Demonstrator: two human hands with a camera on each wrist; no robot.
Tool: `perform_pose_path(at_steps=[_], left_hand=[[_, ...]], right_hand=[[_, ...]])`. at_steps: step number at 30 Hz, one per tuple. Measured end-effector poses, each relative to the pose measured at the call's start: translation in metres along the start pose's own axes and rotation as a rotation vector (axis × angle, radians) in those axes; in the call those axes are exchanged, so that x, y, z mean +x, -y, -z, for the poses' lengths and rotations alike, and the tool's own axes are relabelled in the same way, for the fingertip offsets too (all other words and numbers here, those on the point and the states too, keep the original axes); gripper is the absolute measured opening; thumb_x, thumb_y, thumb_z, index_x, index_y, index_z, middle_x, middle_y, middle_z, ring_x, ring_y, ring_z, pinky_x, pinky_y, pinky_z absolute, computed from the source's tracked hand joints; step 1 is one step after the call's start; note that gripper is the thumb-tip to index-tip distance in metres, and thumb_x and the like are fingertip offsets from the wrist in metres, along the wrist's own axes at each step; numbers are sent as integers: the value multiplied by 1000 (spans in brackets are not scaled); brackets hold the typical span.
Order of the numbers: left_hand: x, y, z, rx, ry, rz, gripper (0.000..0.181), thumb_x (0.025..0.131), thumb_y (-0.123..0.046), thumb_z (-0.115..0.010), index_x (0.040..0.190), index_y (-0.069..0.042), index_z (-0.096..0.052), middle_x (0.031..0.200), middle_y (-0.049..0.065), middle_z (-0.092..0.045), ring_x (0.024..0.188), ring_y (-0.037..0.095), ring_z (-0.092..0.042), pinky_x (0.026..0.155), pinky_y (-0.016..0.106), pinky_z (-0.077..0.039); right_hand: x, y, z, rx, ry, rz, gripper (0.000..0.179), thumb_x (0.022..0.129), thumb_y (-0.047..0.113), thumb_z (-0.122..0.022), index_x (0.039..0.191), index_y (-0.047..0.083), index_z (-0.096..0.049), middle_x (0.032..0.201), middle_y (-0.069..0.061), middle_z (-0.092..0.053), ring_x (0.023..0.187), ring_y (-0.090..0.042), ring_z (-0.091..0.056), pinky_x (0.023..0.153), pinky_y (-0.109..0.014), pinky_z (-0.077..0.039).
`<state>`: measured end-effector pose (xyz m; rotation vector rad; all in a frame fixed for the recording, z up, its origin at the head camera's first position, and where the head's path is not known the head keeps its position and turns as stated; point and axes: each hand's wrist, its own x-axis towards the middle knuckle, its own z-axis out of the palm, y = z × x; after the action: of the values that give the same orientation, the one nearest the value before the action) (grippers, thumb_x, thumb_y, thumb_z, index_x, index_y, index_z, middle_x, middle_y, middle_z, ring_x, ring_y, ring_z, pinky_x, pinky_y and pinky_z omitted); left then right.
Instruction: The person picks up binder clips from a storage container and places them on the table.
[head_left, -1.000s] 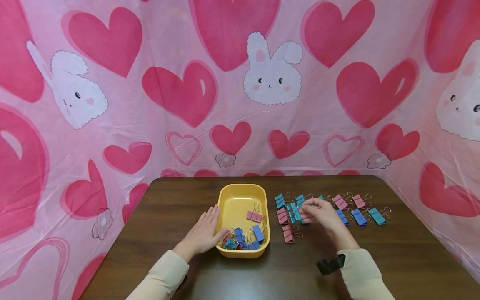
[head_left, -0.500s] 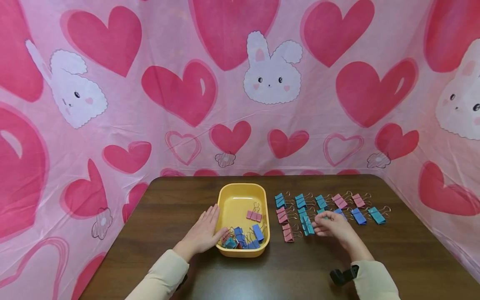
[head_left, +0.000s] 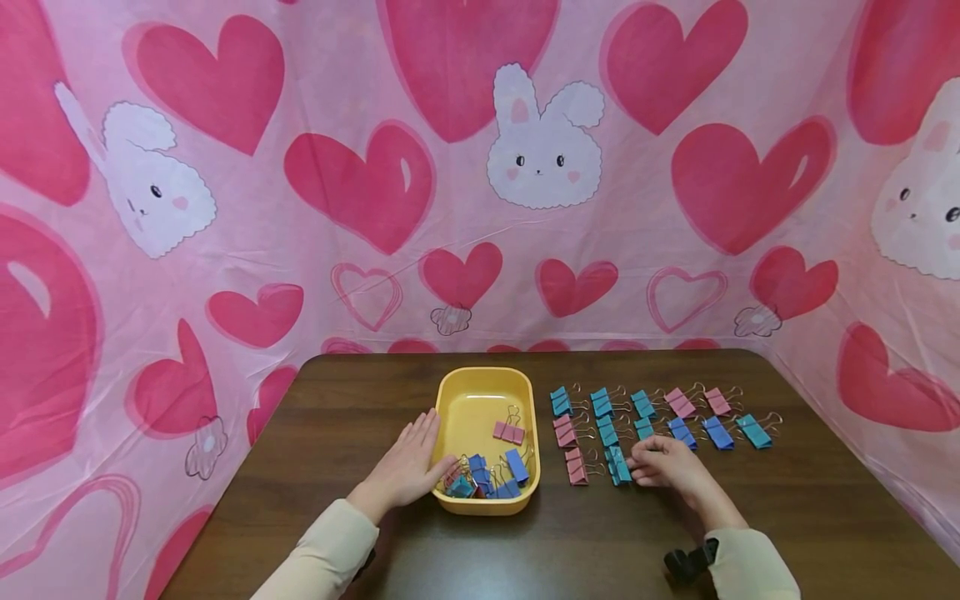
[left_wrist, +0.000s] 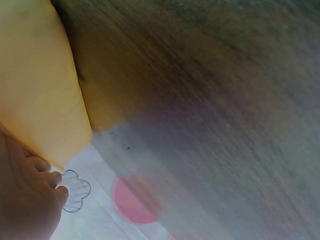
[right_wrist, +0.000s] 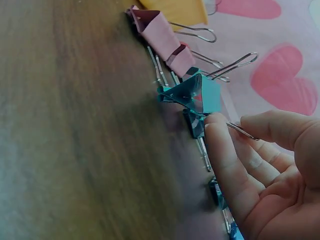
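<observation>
My right hand (head_left: 670,473) pinches a wire handle of a teal binder clip (head_left: 618,466) between thumb and fingers. In the right wrist view, the same teal clip (right_wrist: 209,94) has its body turned with the hollow side toward the camera. It stands at the near end of a column, right of a pink binder clip (head_left: 575,467). My left hand (head_left: 403,463) rests with extended fingers along the left rim of a yellow tray (head_left: 483,507). Inside the tray, a pink binder clip (head_left: 509,432) lies apart from a heap of blue, teal and reddish clips at the near end.
Several teal, pink and blue clips stand in rows right of the tray, including a blue clip (head_left: 718,433) and a teal clip (head_left: 753,432) farther right. The dark wooden table (head_left: 570,550) meets a pink heart-patterned cloth (head_left: 480,283) behind.
My right hand has moved toward the table's near side with the teal clip, from over the middle row to the third row. The left hand has stayed on the tray.
</observation>
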<state>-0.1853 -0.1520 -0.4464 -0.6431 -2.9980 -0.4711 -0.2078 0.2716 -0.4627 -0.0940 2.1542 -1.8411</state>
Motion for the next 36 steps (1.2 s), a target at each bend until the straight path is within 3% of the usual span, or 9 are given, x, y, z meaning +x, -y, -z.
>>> perform_pose_path(at_steps=[8,17,25,36], left_hand=[[0,0,0,-5,7,12,76,93,-47,-44,142,6,-22,149,18,-19,137,31,-14,108,43,-14],[0,0,0,-3,3,10,76,93,-47,-44,143,6,-22,149,18,-19,137,31,-13,108,43,-14],[0,0,0,-3,1,8,76,93,-47,-44,142,6,-22,149,18,-19,137,31,-14,108,43,-14],[0,0,0,-4,5,12,76,93,-47,-44,143,6,-22,149,18,-19,137,31,-14,108,44,-14]], right_hand=[[1,-7,0,-64,-17,-14,32,93,8,-52,106,-21,-50,88,-15,-66,66,-18,-63,61,-33,-54],[-4,-5,2,-185,-62,-36,37,93,13,-54,110,-19,-52,75,-6,-59,62,-16,-59,56,-32,-53],[-5,-10,7,-153,-90,-55,29,92,4,-48,111,-18,-53,84,-8,-61,66,-19,-62,60,-33,-54],[-7,-10,11,-154,-59,-41,27,91,-3,-44,111,-20,-52,93,-14,-62,70,-22,-64,64,-35,-54]])
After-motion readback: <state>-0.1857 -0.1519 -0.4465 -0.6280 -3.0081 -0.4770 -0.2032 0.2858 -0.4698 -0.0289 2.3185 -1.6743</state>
